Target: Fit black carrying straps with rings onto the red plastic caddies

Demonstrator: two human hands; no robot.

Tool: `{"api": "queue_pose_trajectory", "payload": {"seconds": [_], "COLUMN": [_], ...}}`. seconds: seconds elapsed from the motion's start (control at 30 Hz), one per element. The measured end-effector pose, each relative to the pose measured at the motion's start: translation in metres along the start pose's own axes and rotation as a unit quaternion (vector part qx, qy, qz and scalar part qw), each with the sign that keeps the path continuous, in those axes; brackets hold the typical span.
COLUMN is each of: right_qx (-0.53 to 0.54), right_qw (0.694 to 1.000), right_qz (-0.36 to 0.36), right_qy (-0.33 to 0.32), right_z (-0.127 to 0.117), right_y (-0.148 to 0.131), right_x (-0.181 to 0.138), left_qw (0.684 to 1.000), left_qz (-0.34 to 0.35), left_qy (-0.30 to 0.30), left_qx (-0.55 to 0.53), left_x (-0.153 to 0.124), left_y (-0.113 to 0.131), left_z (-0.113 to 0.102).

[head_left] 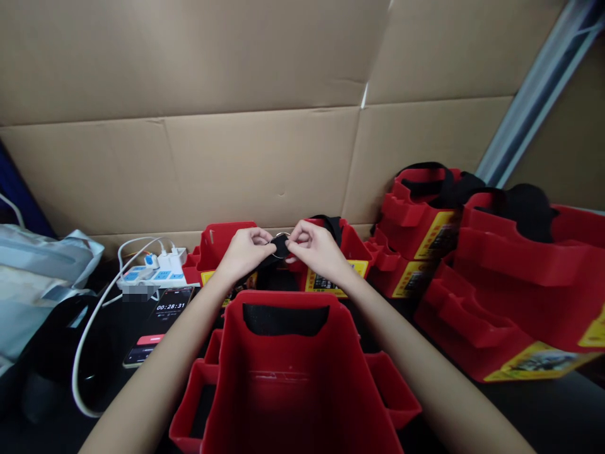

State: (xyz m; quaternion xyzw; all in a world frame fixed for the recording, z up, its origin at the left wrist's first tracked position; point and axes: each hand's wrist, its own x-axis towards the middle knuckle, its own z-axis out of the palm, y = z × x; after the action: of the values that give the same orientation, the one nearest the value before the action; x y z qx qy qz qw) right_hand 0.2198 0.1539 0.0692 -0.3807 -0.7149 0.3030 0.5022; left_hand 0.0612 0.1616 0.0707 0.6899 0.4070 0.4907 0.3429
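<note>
Both my hands meet above the far end of a red fabric tool bag (293, 378) that lies open in front of me. My left hand (246, 252) and my right hand (314, 249) are closed in pinches on a black strap (280, 248) with a small metal ring (282, 236) at its top. The strap runs down toward the bag's far wall, where a black patch (285, 318) shows. The bag has side pockets on both sides.
More red bags with yellow labels stand behind (222, 243) and are piled at the right (496, 284). A white power strip (154, 271) with cables and a phone (158, 325) showing a timer lie at the left. Cardboard sheets (236, 126) form the back wall.
</note>
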Motion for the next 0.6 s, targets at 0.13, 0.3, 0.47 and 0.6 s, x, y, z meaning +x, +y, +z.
{"api": "queue_pose_trajectory", "payload": {"seconds": [0.13,0.3,0.47,0.6], "right_qx": [0.033,0.055,0.025,0.002], "right_qw": [0.999,0.997,0.993,0.995], "right_qz": [0.02,0.049,0.069,0.065], "right_qy": [0.02,-0.029,-0.098,-0.08], "right_z": [0.0,-0.004,-0.008,-0.01], "right_y": [0.006,0.003,-0.002,-0.001], "right_x": [0.005,0.004,0.001,0.001], "left_qw": [1.0,1.0,0.999,0.999], "left_qz": [0.002,0.015,0.024,0.015], "left_qy": [0.006,0.007,-0.029,-0.043], "left_qx": [0.019,0.024,0.015,0.008], "left_x": [0.0,-0.001,-0.003,-0.005], "left_y": [0.001,0.003,0.007,0.008], "left_z": [-0.002,-0.004,-0.002,0.004]}}
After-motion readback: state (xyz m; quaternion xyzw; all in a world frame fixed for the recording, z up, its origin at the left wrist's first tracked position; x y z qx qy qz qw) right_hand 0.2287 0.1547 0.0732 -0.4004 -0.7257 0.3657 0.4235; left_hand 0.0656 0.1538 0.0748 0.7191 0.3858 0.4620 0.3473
